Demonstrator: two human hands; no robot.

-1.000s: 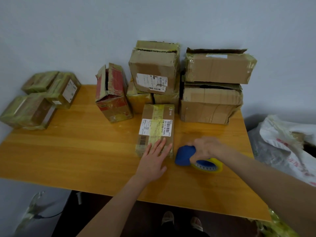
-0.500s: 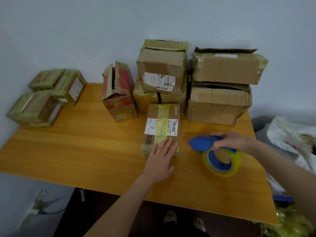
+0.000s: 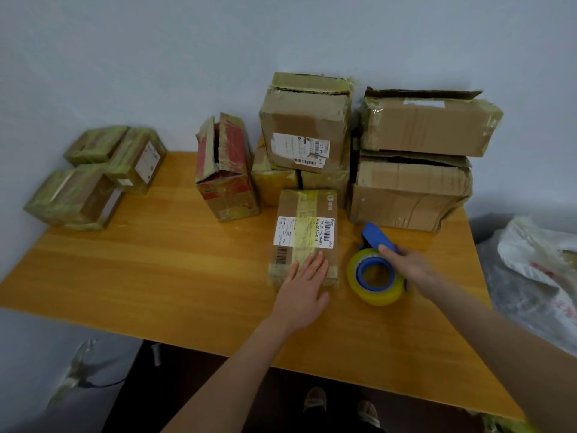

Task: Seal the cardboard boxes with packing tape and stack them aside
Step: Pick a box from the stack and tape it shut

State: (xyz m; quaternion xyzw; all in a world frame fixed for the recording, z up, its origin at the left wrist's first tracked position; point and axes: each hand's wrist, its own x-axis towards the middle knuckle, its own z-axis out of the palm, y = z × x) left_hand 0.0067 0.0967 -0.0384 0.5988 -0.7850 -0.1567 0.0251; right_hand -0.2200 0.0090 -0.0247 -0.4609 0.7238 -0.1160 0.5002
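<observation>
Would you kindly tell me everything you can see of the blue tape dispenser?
The tape dispenser is blue, seemingly plastic, carrying a roll of yellowish clear tape on a blue hub, hub hole facing the camera. Its blue head points away from the person. It is low over the wooden table, right of the labelled box, apart from it. The right hand grips it.

A single wide-angle camera is sitting on the person's head, looking forward and steeply down across the orange-yellow wooden worktop toward the pale grey wall behind it. It is hanging near, taking in nearly the whole worktop. Both bare forearms are entering from the bottom edge, and the person's light shoes are showing beneath the near edge.
</observation>
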